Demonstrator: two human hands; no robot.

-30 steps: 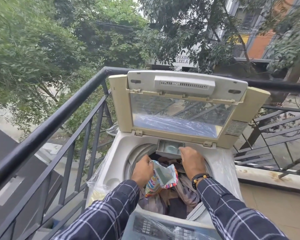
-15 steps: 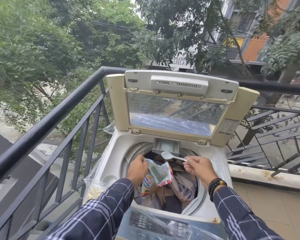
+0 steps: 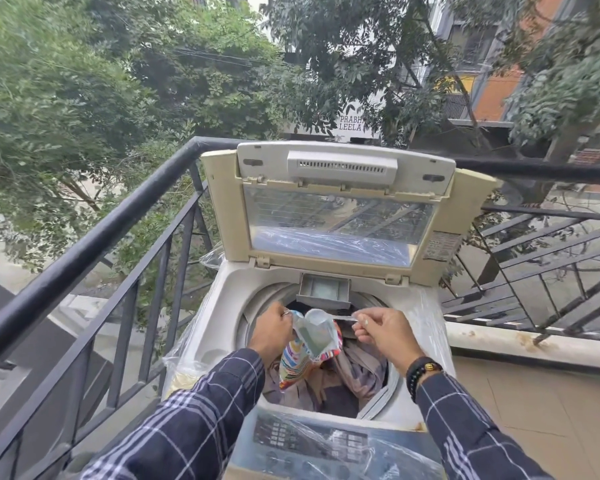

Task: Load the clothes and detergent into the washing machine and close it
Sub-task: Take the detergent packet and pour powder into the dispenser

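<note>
**Scoop at the mouth of the detergent pouch, above the loaded drum**

To the left of the white top-loading washing machine (image 3: 219,306) runs a black metal balcony railing (image 3: 94,237), with green trees beyond it. The machine's cream lid with a clear window (image 3: 333,223) stands upright, hinged at the back of the machine. Just below the lid, at the back rim of the drum opening, a small grey detergent drawer (image 3: 324,293) is pulled out.

Over the left part of the drum opening, the left hand (image 3: 269,329) is closed around the top edge of a colourful striped plastic detergent pouch (image 3: 309,348), holding its mouth open above the drum. The bowl of a small translucent plastic scoop (image 3: 317,318) sits at the pouch's mouth. Over the right part of the opening, the right hand (image 3: 383,332) pinches the scoop's thin handle between thumb and fingers, the other fingers curled in; a dark beaded bracelet (image 3: 421,370) circles that wrist.

Inside the drum, under the pouch, lie crumpled brown, grey and dark clothes (image 3: 357,375). At the near edge of the machine, a control panel wrapped in clear plastic film (image 3: 312,441) shows between two dark plaid sleeves.
</note>
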